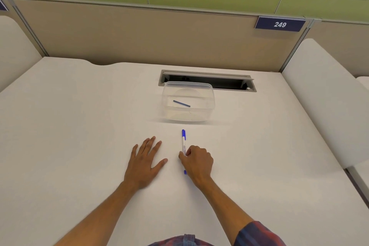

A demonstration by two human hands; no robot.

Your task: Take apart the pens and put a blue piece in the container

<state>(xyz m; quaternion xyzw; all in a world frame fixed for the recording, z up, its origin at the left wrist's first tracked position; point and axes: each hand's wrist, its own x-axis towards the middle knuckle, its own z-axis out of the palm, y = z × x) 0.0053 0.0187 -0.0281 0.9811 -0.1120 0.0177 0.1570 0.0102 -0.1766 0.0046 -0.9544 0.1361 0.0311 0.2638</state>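
A white pen (183, 142) with a blue cap lies on the white desk, cap pointing away from me. My right hand (196, 161) is closed around its middle, and the blue end plug (185, 172) shows below my fingers. My left hand (144, 159) rests flat on the desk to the left of the pen, fingers spread, holding nothing. Beyond the pen stands a clear plastic container (208, 104) without a lid. A thin blue piece (181, 103) lies inside it.
A grey cable slot (229, 82) is set into the desk just behind the container. A beige partition with a sign reading 249 (280, 24) closes off the back. White side panels (323, 94) flank the desk on both sides.
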